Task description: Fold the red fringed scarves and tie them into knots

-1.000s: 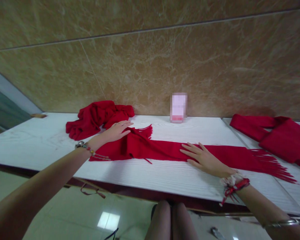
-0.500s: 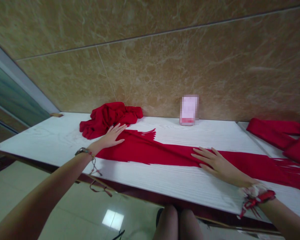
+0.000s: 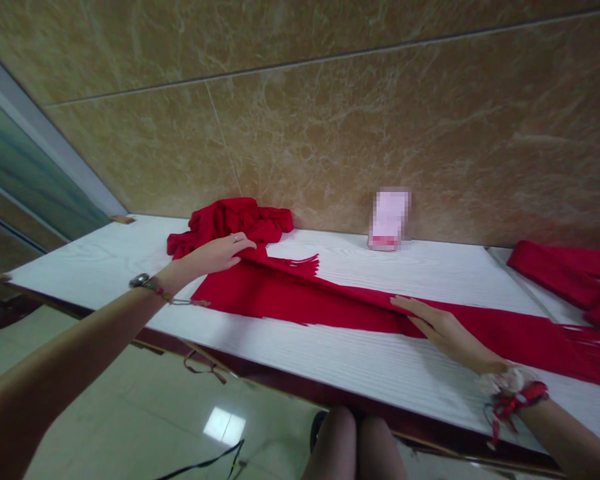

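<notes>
A red fringed scarf (image 3: 290, 300) lies lengthwise along the white table, with a raised ridge running between my two hands. My left hand (image 3: 225, 252) is at its left end, thumb and fingers closed on the far edge. Further right, my right hand (image 3: 437, 328) rests on the scarf with fingers stretched and close together, palm tipped sideways. Some fringe (image 3: 307, 265) sticks out past the far edge, and more fringe (image 3: 593, 347) spreads at the right end. Behind my left hand sits a crumpled heap of red cloth (image 3: 235, 217).
A pixelated pink-and-white phone-like object (image 3: 390, 220) leans on the brown marble wall (image 3: 330, 147). Another folded red cloth (image 3: 560, 267) lies at the far right. The white table (image 3: 260, 347) has its front edge just before my knees (image 3: 357, 443).
My left hand has gone from lying flat to gripping the scarf's far edge, which is now lifted into a ridge. My right hand has tipped onto its side, fingers drawn together.
</notes>
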A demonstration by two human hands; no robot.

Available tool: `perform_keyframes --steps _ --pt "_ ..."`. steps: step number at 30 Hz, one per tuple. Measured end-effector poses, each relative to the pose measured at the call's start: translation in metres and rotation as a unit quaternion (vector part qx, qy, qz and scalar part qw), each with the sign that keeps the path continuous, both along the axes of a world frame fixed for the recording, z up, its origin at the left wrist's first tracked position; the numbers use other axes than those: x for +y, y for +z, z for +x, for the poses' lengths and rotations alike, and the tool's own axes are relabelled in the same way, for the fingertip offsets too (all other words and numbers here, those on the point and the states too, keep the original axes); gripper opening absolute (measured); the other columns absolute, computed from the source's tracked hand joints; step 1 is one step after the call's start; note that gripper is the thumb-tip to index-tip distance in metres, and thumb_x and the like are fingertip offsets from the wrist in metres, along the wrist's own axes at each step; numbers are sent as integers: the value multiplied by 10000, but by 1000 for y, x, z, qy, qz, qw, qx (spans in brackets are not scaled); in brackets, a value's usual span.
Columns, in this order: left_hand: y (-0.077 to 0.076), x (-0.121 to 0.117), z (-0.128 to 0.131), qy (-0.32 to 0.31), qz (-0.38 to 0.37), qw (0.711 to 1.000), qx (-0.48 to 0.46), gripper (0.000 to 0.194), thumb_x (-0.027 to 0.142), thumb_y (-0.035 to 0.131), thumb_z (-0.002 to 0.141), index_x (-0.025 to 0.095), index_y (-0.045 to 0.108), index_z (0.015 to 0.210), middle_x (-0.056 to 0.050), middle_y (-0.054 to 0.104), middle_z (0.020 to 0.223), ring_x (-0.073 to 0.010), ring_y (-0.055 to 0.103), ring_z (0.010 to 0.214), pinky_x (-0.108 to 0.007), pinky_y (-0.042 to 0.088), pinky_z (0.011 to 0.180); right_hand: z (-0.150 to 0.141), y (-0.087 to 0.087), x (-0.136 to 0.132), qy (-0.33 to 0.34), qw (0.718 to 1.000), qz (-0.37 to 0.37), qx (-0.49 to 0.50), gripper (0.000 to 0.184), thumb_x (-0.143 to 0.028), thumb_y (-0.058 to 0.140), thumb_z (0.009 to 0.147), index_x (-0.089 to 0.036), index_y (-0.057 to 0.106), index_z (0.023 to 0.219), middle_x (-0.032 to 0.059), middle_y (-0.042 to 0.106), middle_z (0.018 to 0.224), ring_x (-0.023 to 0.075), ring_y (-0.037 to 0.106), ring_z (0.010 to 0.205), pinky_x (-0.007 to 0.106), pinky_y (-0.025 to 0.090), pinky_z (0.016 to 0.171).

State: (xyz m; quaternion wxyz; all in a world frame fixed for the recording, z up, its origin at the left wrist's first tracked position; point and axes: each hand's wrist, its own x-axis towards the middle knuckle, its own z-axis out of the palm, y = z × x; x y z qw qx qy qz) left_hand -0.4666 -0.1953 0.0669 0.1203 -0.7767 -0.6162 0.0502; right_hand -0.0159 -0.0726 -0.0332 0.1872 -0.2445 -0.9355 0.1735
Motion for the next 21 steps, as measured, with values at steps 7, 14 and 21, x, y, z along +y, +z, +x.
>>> perform_keyframes --steps 7,14,21 --pt "-18 -25 12 -37 24 992 114 178 97 459 775 158 621 819 -95 556 1095 -217 503 1037 -357 391 918 -1 -7 2 50 997 39 -48 402 -205 368 830 -222 553 1186 37 537 1259 202 450 1194 412 366 1014" --pt "-14 -53 0 -71 29 992 104 203 157 434 828 188 632 861 -53 626 860 -180 550 856 -306 413 788 8 -3 1 28 998 42 -26 420 -220 322 866 -224 486 1253 40 507 1291 172 455 1189 362 400 991" --pt "-43 -70 9 -73 -17 986 149 268 23 480 762 172 652 905 -62 632 787 -180 567 795 -296 410 747 9 -12 5 93 985 106 -95 421 -189 332 858 -246 508 1236 39 514 1284 203 413 1222 446 340 1023"
